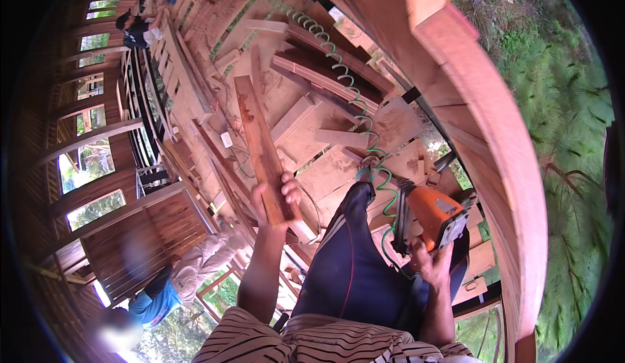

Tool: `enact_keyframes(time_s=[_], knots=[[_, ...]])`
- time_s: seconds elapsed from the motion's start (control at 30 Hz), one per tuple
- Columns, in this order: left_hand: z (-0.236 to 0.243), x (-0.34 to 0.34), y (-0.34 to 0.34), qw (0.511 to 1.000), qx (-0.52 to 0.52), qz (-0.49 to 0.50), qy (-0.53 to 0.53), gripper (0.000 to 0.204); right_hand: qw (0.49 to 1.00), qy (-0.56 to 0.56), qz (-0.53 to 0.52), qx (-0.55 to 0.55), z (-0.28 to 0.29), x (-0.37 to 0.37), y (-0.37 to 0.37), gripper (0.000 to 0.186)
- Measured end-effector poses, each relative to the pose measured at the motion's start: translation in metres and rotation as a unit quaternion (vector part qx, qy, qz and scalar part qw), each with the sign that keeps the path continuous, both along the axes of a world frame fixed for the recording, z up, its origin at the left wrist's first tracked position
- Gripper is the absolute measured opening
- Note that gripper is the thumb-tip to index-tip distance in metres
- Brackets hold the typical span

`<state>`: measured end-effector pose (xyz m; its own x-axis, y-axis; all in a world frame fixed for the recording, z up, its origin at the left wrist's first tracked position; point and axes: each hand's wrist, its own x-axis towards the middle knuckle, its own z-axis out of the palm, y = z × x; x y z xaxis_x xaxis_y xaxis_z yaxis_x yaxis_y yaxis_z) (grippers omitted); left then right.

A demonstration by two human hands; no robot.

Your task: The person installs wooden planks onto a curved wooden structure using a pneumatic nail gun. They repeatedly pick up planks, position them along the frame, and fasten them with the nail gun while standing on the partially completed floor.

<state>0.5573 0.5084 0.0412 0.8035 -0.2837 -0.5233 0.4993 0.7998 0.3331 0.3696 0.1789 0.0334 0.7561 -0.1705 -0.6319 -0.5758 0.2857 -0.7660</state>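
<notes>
My left hand (288,190) is wrapped round the near end of a brown wooden board (254,125), which points away from me and slightly left. The board's end grain faces me, and its far end hangs over the plank floor. In my right hand (428,264) is an orange nail gun (435,212) with a dark magazine, held beside my right leg. Its trigger area is partly hidden by my fingers. A green coiled air hose (338,70) runs from far ahead down to the nail gun.
Loose planks (329,82) and offcuts (296,121) lie scattered on the wooden floor. A curved timber beam (504,128) rises along my right, with green foliage beyond it. One person in a blue shirt (155,306) is at lower left, another person (137,34) far left.
</notes>
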Motion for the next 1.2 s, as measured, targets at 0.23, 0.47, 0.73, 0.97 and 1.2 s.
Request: enact_keyframes(time_s=[0.23, 0.47, 0.73, 0.97, 1.2], knots=[[0.180, -0.167, 0.000, 0.943, 0.250, -0.219, 0.022, 0.074, 0.971, -0.099, -0.067, 0.207, 0.153, -0.035, -0.090, 0.016], [0.146, -0.091, -0.082, 0.973, 0.090, -0.204, -0.062, 0.040, 0.972, -0.165, -0.140, 0.094, 0.197, -0.036, -0.167, 0.034], [0.216, -0.109, -0.139, 0.882, 0.371, -0.122, -0.263, 0.040, 0.958, -0.193, -0.212, -0.004, 0.225, -0.069, -0.212, 0.032], [0.269, -0.115, -0.148, 0.849, 0.369, -0.268, -0.266, 0.038, 0.926, -0.252, -0.281, 0.010, 0.257, -0.083, -0.212, 0.040], [0.273, -0.084, -0.222, 0.833, 0.169, -0.459, -0.258, 0.060, 0.882, -0.270, -0.387, -0.012, 0.273, -0.110, -0.219, 0.042]])
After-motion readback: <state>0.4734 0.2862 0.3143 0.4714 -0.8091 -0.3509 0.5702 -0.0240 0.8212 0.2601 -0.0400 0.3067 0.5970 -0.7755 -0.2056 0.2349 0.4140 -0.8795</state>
